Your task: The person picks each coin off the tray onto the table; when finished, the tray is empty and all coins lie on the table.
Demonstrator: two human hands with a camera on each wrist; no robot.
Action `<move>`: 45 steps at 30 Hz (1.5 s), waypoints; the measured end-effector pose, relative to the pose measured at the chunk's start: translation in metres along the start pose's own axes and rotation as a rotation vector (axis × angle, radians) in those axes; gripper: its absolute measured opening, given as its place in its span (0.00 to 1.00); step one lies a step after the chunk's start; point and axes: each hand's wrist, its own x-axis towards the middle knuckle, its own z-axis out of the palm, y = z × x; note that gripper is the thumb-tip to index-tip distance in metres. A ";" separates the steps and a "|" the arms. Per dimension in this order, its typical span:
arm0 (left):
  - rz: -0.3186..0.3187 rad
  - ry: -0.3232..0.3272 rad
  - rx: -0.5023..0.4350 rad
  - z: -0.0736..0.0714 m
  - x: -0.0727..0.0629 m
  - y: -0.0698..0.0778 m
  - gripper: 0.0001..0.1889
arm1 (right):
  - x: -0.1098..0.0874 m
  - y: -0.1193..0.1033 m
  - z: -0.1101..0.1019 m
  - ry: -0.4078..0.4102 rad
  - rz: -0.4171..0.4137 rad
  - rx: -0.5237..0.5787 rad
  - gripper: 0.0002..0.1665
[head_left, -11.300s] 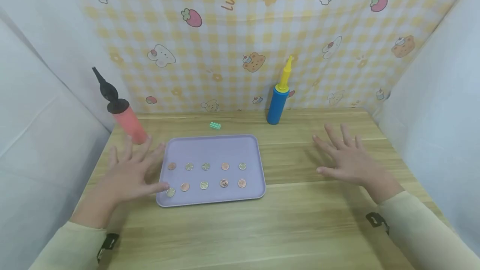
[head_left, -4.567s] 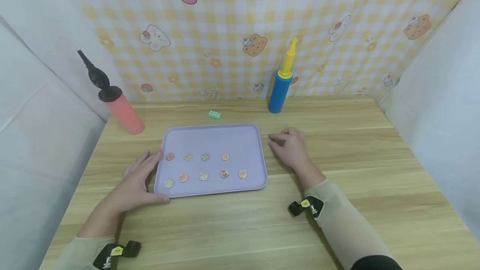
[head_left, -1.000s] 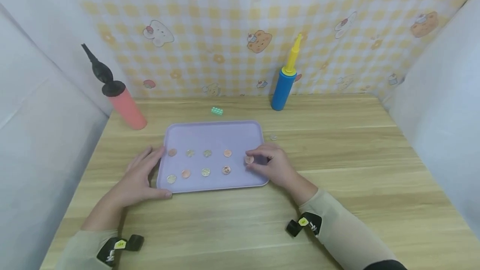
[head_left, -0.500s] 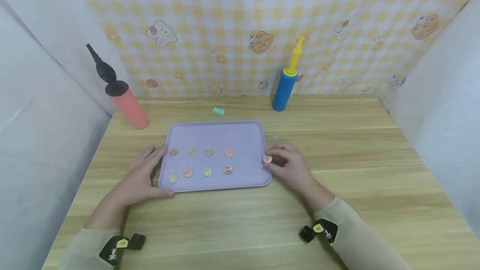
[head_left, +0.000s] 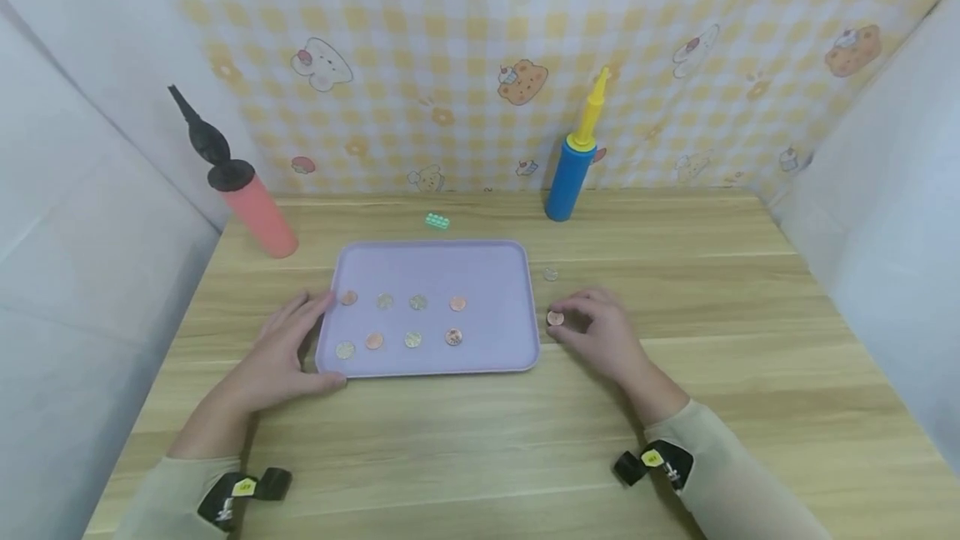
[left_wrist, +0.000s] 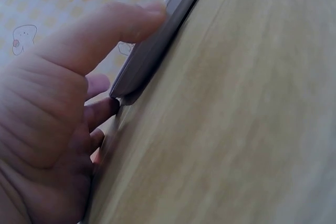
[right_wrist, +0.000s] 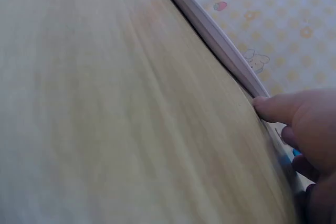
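Note:
Just off the right edge of the lilac tray (head_left: 427, 261), my right hand (head_left: 600, 336) pinches a copper-coloured coin (head_left: 555, 318) between thumb and fingers, low over the table. In the right wrist view, the thumb (right_wrist: 275, 108) points down at the tabletop; the coin is hidden there. My left hand (head_left: 277, 357) holds the tray's front left corner, thumb along the front side and fingers at the left side. Several copper and silvery coins lie on the tray in two rows, among them a dark copper coin (head_left: 453, 337). A silvery coin (head_left: 551, 274) lies on the table beyond my right hand.
A red pump (head_left: 262, 219) with a black top stands at the left back. A blue pump (head_left: 570, 182) with a yellow nozzle stands behind the tray, to the right. Between them lies a small green toy brick (head_left: 437, 222). A checked cloth (head_left: 450, 48) hangs behind the wooden table (head_left: 480, 457).
My right hand has carried the copper coin rightward, from over the tray's right side to the table beside it. Earlier, it left the silvery coin on the table. My left hand stays at the tray corner.

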 end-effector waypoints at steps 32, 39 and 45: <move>0.051 0.068 0.008 0.002 0.003 -0.003 0.51 | 0.001 -0.004 -0.005 -0.069 -0.042 -0.073 0.15; 0.044 0.069 0.000 0.002 0.002 -0.002 0.51 | 0.001 -0.003 -0.005 -0.068 -0.031 -0.083 0.14; 0.043 0.070 0.006 0.002 0.002 -0.002 0.51 | 0.000 -0.004 -0.004 -0.047 -0.037 -0.070 0.12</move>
